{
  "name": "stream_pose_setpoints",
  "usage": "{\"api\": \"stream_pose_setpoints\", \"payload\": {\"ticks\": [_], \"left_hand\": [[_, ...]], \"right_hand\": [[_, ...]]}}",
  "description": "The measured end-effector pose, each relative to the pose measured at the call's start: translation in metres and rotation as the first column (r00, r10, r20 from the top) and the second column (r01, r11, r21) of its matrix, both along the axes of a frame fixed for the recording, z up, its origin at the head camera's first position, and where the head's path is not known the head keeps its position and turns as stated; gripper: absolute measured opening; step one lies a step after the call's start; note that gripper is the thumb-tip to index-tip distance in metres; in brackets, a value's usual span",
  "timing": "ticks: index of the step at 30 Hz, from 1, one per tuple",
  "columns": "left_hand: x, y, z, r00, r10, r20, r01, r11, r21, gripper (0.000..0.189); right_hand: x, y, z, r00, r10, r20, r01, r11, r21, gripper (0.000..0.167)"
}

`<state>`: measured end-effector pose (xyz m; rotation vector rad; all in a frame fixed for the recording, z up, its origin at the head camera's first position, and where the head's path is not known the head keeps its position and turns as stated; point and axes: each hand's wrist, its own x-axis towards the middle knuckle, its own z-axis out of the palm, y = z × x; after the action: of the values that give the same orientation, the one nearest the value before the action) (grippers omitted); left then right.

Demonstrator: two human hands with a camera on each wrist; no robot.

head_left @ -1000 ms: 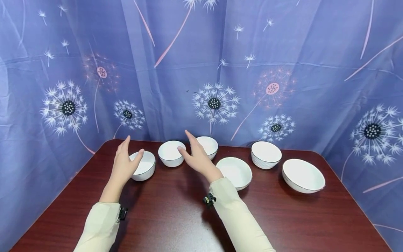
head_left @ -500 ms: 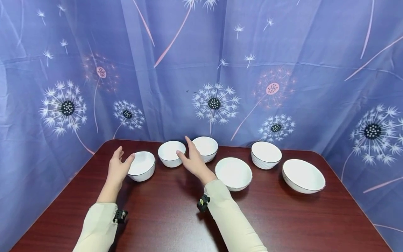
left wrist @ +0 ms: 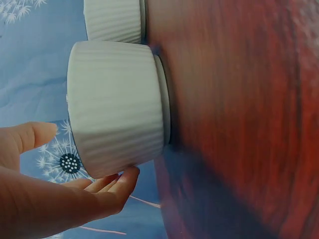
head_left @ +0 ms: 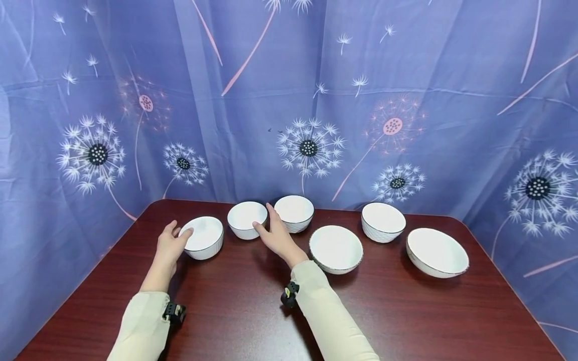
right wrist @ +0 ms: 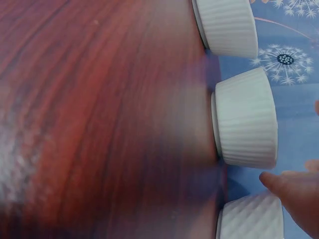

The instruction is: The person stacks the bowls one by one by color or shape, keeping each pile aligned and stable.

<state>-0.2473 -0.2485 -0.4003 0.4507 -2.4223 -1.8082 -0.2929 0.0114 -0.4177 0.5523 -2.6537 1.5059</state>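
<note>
At the left of the table, a white ribbed bowl (head_left: 206, 243) stands upright beside my left hand (head_left: 170, 246). The left wrist view has that hand's fingers (left wrist: 112, 194) along the outside of the bowl and its thumb (left wrist: 37, 134) spread away, off the rim. A second white ribbed bowl (head_left: 245, 225) stands to the right. My right hand (head_left: 277, 236) is at its right side, thumb over the near rim in the head view. In the right wrist view, the fingers reach between this bowl (right wrist: 246, 124) and a diamond-textured white bowl (right wrist: 253, 219).
The diamond-textured bowl (head_left: 294, 215) stands behind the right hand. A wider white bowl (head_left: 336, 250) sits nearer, beside the right sleeve. Farther right are another textured bowl (head_left: 384, 225) and a wide bowl (head_left: 437, 253). A blue dandelion curtain (head_left: 253, 125) hangs behind the dark red table (head_left: 235, 311).
My left hand has drawn back and lowered to the left bowl's outer side. The right hand has come slightly down and left beside the second bowl. The bowls have stayed in place.
</note>
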Motion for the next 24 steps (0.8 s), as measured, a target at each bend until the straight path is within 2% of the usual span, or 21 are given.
{"api": "stream_pose_setpoints", "payload": {"ticks": [11,18,24], "left_hand": [[-0.002,0.001,-0.01,0.995,-0.012,0.103,0.009,0.999,0.035,0.072],[0.001,0.002,-0.01,0.992,-0.05,0.114,0.038,0.994,0.107,0.07],[0.003,0.003,-0.008,0.993,-0.034,0.113,0.018,0.99,0.137,0.065]], "right_hand": [[0.001,-0.005,-0.009,0.998,-0.003,0.069,0.004,1.0,-0.021,0.075],[0.001,-0.01,-0.014,0.995,-0.009,0.102,0.016,0.998,-0.067,0.075],[-0.001,-0.016,-0.017,0.994,-0.052,0.092,0.062,0.993,-0.105,0.071]]}}
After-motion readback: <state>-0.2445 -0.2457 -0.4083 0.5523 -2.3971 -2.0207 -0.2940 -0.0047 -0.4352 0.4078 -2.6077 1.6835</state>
